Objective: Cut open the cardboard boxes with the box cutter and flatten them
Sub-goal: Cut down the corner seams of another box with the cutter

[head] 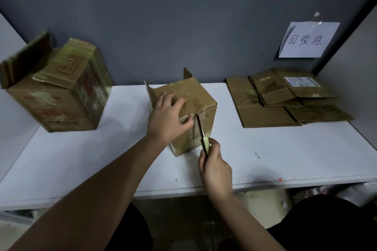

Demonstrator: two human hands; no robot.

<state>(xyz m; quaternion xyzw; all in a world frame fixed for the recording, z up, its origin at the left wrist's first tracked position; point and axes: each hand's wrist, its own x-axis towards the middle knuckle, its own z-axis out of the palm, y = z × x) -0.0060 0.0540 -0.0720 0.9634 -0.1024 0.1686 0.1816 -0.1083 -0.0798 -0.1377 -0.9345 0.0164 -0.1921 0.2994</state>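
A small brown cardboard box [204,102] stands in the middle of the white table [81,159], two flaps raised at its far side. My left hand [166,117] lies on top of the box, fingers spread on the taped lid and thumb at its near upper edge. My right hand [215,167] grips the pale green box cutter [204,140]. The blade tip touches the tape at the box's near top edge.
A larger box [61,91] with red print and open flaps stands at the left. Flattened boxes [285,100] lie stacked at the right, under a paper sign [306,39] taped to the grey wall. The table's front edge runs just below my right hand.
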